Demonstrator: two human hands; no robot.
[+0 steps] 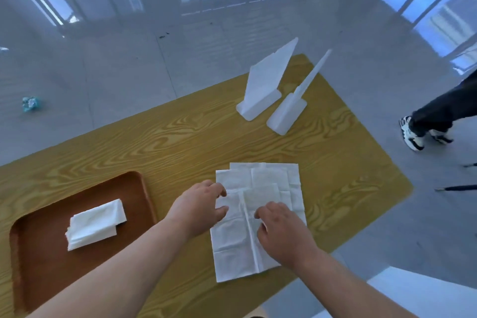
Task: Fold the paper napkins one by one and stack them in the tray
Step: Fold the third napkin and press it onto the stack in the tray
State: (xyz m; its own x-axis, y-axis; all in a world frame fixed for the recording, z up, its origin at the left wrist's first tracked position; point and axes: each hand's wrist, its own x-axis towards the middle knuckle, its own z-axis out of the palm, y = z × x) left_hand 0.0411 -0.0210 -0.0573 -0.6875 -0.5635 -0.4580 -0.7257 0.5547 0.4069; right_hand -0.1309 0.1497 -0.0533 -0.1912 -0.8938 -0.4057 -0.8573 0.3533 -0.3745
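Note:
A pile of unfolded white paper napkins [268, 183] lies flat on the wooden table, right of centre. My left hand [200, 204] rests on the pile's left edge, thumb and fingers pinching the top napkin there. My right hand [281, 230] presses down on the top napkin near its middle crease, fingers curled. A brown tray [38, 266] sits at the left front of the table. On it lies a small stack of folded napkins [95, 223].
Two white plastic holders, one wide [265, 85] and one narrow [291, 108], stand at the table's far right. A person's legs and sneakers [418, 131] are on the grey floor to the right. A crumpled teal scrap [31, 103] lies on the floor at left.

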